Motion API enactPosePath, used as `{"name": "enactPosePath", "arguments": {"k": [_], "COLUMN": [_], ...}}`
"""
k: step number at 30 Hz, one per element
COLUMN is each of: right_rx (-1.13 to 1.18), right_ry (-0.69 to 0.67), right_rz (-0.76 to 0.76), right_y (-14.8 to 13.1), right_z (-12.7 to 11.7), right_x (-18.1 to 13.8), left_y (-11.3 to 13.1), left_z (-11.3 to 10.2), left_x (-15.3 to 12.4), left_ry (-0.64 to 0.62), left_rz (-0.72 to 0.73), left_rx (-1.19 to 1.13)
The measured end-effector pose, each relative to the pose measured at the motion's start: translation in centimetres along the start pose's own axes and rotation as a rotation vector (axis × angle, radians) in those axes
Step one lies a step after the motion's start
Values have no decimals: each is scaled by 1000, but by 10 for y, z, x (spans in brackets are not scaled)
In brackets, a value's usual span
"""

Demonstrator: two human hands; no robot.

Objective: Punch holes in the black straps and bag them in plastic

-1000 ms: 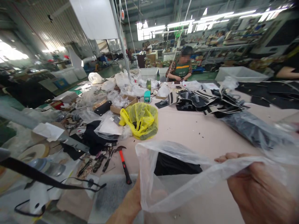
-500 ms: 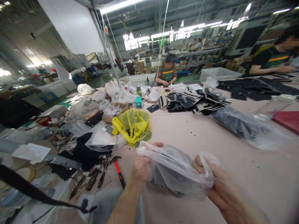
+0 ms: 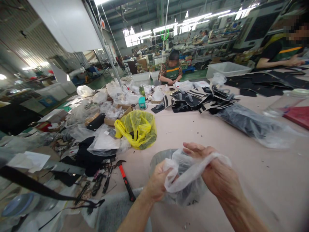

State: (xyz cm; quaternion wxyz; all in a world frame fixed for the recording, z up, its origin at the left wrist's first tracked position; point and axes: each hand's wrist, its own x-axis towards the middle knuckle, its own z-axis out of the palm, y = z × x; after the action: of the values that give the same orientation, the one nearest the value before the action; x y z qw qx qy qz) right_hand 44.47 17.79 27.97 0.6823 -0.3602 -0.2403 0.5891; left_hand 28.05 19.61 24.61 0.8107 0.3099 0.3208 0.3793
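A clear plastic bag with dark contents and some dark lettering lies low over the table in front of me. My left hand is closed on the left side of its rim. On the right, my right hand has the rim gathered against the palm and thumb, its fingertips reaching over the bag's mouth. The mouth is spread between both hands. Just beyond is a yellow plastic bag with something dark inside. A claw hammer with a red and black handle lies left of my left forearm.
Plastic bags, cut pieces and hand tools clutter the left side. Black pieces with striped trim are heaped at the back. A filled clear bag, a clear jar and a red board lie right. Two co-workers sit beyond.
The bag's rim has turned and its mouth has been pulled wider. My right hand has moved up and inward with its edge, while my left hand has shifted slightly right.
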Motion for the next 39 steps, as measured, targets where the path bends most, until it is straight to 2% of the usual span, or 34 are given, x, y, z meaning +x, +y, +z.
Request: {"name": "enactPosePath", "arguments": {"k": [2,4,6,8,10,12,14,17,19,22,25,28,30,32,34,35,38,39], "right_rx": [49,119,189,201,101,-65,-184,-247,-293,-407,-552,-622,-653,-701,-691,-634,-337,-243], "right_ry": [-199,-299,-274,-179,-84,-33,-29,-32,-37,-166,-327,-408,-438,-480,-447,-382,-139,-113], "right_rz": [69,221,345,453,551,583,570,565,554,464,406,359,313,331,367,359,249,230], "right_y": [-10,-12,-5,8,23,35,43,47,48,46,43,39,37,38,40,40,37,34], "right_z": [3,6,7,7,7,8,11,15,16,16,16,12,4,-8,-18,-20,-20,-18], "right_x": [-2,-7,-12,-16,-19,-21,-23,-23,-23,-22,-24,-26,-26,-24,-20,-18,-15,-15], "left_y": [-5,-7,-5,0,7,13,16,17,17,17,15,13,11,10,7,6,-1,-4], "left_z": [-2,-4,-5,-5,-4,-1,1,5,8,9,7,2,0,-2,-3,-4,-8,-9], "left_x": [-1,-2,-3,-5,-7,-10,-14,-19,-22,-23,-23,-24,-25,-25,-25,-24,-23,-22], "left_ry": [52,122,200,281,373,420,353,183,155,203,295,374,397,396,387,396,434,432], "left_rz": [-17,-19,-11,12,63,101,99,92,111,110,115,158,180,181,184,193,217,208], "left_rx": [42,41,10,-27,-58,-59,-10,116,237,448,541,500,419,340,295,277,238,236]}}
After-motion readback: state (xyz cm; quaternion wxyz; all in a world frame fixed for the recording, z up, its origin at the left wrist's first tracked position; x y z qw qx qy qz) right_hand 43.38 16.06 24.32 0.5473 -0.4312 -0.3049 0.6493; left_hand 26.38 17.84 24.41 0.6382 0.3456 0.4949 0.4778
